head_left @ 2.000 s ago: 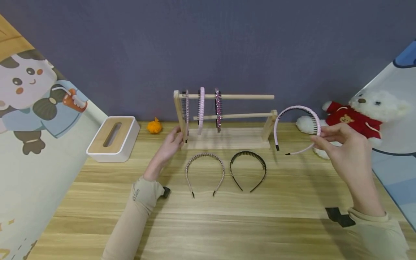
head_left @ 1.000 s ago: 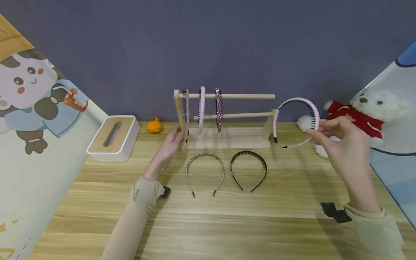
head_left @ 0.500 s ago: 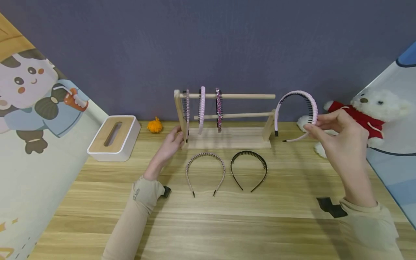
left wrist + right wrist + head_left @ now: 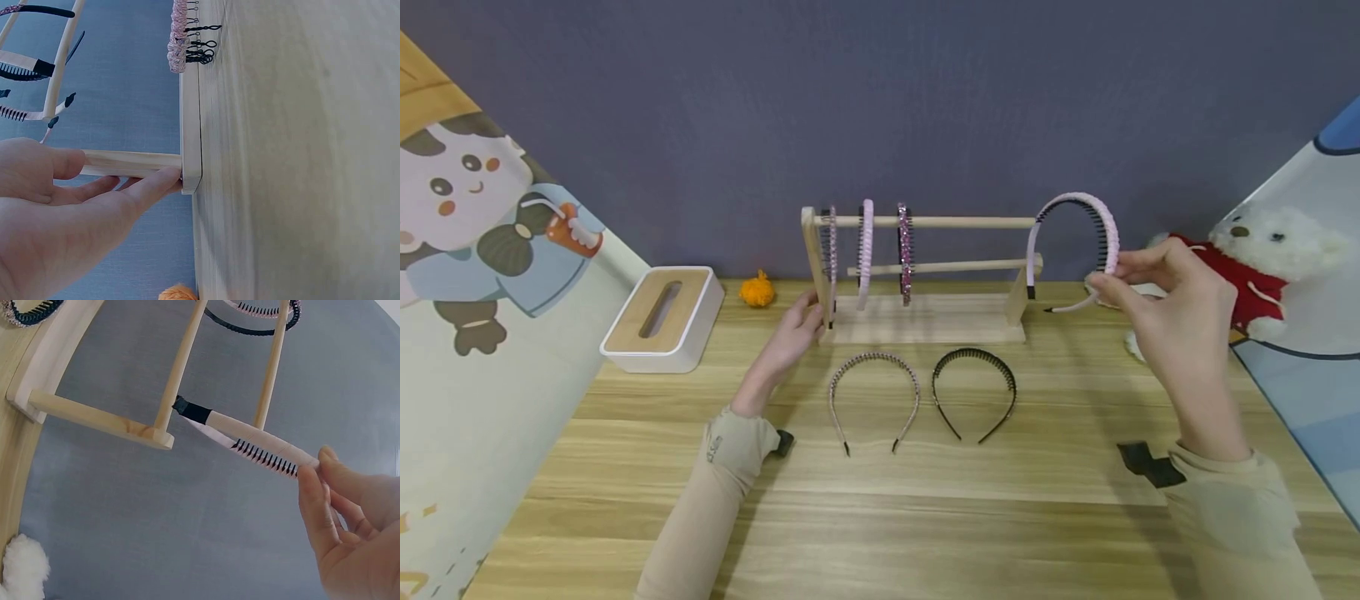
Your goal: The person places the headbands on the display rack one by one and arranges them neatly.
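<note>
My right hand pinches a pale pink toothed headband between thumb and fingertips. It is held up at the right end of the rack's upper rod, its open side down; in the right wrist view its black tip overlaps the end of the lower rod. My left hand grips the left upright of the wooden rack near its base. Three headbands hang on the rods: a thin beaded one, a pale pink one and a glittery one.
In front of the rack, a pink beaded headband and a black headband lie on the wooden table. A tissue box and an orange pumpkin-like ornament stand left. A white teddy bear in red sits right.
My right hand has moved up and left with the pale pink headband, bringing it up to the upper rod's end. The left hand has stayed on the rack.
</note>
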Motion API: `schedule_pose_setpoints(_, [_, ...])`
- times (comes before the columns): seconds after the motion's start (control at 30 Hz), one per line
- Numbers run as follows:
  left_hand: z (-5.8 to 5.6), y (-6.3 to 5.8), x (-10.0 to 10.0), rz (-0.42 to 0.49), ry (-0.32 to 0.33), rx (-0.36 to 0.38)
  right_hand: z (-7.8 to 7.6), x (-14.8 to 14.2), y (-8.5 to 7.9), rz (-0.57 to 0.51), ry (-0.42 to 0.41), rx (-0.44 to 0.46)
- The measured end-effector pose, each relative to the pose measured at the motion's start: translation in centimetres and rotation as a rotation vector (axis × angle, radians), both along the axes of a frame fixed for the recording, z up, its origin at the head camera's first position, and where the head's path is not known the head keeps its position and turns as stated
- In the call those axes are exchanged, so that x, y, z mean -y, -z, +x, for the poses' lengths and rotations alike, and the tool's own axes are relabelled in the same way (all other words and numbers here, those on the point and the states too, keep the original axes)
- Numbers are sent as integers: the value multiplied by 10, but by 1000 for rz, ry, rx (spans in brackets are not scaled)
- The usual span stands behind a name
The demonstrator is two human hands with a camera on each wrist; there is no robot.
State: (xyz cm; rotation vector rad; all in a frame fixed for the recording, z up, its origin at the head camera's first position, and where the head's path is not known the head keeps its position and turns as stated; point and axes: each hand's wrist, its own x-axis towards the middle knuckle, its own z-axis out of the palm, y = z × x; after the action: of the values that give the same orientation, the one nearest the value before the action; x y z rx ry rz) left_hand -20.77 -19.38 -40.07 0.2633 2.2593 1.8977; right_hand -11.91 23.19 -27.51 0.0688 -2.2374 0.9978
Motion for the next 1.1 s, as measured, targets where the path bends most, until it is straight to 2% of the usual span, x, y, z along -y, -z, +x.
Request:
schedule_pose_setpoints(0.33, [0, 0, 0, -7, -9, 0, -7, 9, -3, 0, 10, 13])
schedule_pose_setpoints(0.9, [1, -1, 0, 6, 2, 7, -17, 30, -8, -49, -93, -19])
schedule_pose_setpoints(1.1, [2, -1, 0, 9, 6, 2, -20, 37, -8, -23, -103, -12])
